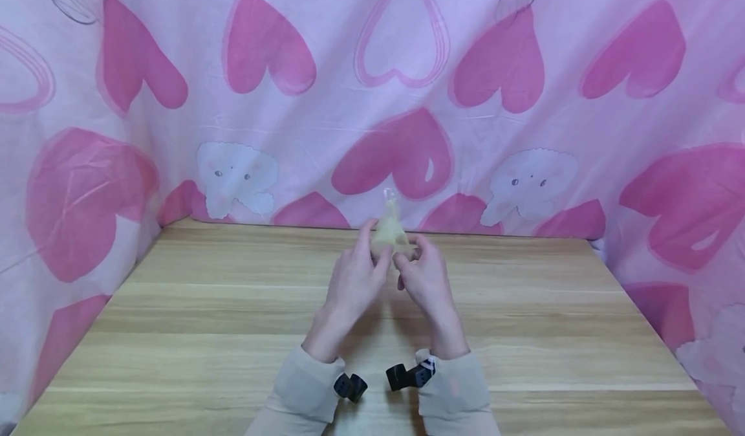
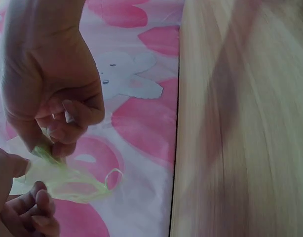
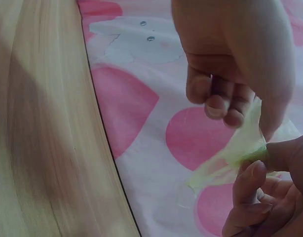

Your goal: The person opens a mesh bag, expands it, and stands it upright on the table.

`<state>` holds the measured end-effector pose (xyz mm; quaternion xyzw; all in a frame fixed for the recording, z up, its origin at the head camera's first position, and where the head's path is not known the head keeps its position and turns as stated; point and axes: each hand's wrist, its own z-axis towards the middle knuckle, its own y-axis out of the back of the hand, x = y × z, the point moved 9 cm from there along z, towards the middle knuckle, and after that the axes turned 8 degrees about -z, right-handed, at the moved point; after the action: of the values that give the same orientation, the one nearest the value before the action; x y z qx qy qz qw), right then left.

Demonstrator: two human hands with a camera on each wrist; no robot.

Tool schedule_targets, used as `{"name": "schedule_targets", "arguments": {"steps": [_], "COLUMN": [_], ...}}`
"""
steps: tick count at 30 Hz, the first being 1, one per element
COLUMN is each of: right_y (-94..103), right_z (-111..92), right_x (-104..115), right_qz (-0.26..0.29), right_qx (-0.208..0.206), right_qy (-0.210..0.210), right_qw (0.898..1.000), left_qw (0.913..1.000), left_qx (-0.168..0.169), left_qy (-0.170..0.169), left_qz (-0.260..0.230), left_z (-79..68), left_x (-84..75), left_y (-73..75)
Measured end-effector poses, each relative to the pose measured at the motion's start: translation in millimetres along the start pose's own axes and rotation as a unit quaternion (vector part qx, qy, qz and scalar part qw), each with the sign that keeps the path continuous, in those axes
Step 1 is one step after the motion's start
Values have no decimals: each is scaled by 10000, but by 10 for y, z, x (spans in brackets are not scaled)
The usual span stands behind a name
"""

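Pale sleeves (image 1: 302,384) with black wrist cameras (image 1: 350,387) lie behind the hands. Sheer as it looks, the yellow-green piece (image 1: 387,230) could tear if the hands pulled unevenly, or slip from the left hand's looser hold. It stands between the fingertips, its clear tip (image 1: 390,196) rising beyond them. The right hand (image 1: 429,277) pinches a bunched part; the left hand (image 1: 356,279), fingers partly curled, seems to grip the opposite edge.
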<state>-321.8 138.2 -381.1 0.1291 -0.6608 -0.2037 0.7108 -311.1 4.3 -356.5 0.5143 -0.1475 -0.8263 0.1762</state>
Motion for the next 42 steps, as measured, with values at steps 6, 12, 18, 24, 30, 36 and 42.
{"name": "schedule_targets", "arguments": {"steps": [6,12,18,24,30,36,42], "right_y": [4,88,151,145,111,180,264], "right_z": [-18,-66,-74,-59,-56,-31,-33], "right_x": [70,242,264,229,215,149,97], "right_qz": [-378,-1236,-1566,-1611,-1638,-1674,-1550], "right_qx": [-29,-686,-1040,-882,-573,-722,-951], "right_qy": [258,1103,1200,972,919,768,496], "right_qw": [9989,9838,9748,9782,9805,9802,9821], "left_qw": [9966,9963,9959,9928,9803,9795,9795], "left_qx": [-410,-316,-322,-362,-560,-550,-438], "left_qy": [-530,-568,-367,-537,-1261,-1340,-1346], "left_qz": [485,567,757,1005,1411,1403,1432], "left_z": [9,19,27,14,-16,-24,-21], "left_x": [-54,-46,-5,-27,-129,-139,-133], "left_y": [102,90,92,95,103,114,74]}}
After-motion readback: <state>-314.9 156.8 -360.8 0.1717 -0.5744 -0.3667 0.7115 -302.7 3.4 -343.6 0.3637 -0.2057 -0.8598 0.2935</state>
